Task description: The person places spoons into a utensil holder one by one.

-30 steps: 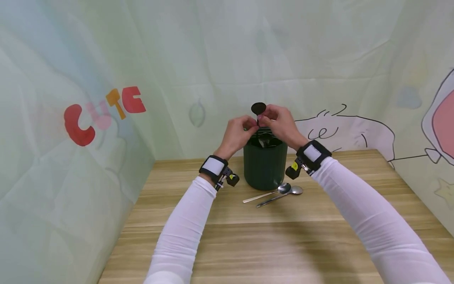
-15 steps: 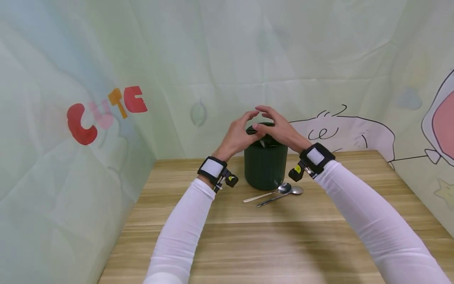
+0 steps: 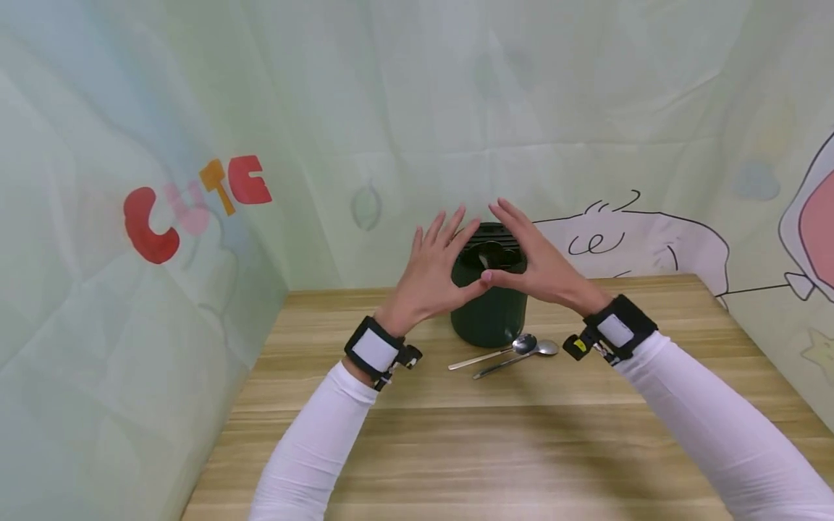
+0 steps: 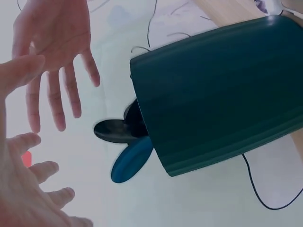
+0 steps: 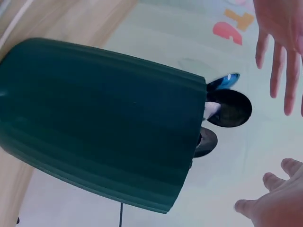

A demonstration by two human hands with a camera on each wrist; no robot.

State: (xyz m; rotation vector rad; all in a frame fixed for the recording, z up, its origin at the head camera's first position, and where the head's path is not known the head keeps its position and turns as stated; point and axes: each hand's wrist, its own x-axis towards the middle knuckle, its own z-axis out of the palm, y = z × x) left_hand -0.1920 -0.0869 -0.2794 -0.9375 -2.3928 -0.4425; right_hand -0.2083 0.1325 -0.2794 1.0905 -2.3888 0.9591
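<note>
A dark green ribbed canister (image 3: 489, 322) stands upright on the table near the back wall. Bowls of several dark spoons (image 4: 113, 131) stick out of its mouth; their handles are hidden inside. My left hand (image 3: 430, 273) is in front of the canister on its left, fingers spread and holding nothing. Opposite it, my right hand (image 3: 544, 266) has its fingers extended, also with nothing in it. The thumbs meet or overlap in the head view; whether they touch, I cannot tell. Beside the canister's base lie two metal spoons, one darker (image 3: 523, 344) and one brighter (image 3: 547, 348), crossing at their bowls.
The wood-grain table (image 3: 456, 449) ends at a pale printed cloth backdrop (image 3: 404, 108) behind and on both sides. Red and orange letters (image 3: 151, 226) show on the left cloth. Both wrists carry black straps (image 3: 374, 351) with small cameras.
A dark spoon pinched by both hands above the canister has been let go and sits lower in it. Both hands have opened and drawn back toward me, slightly apart.
</note>
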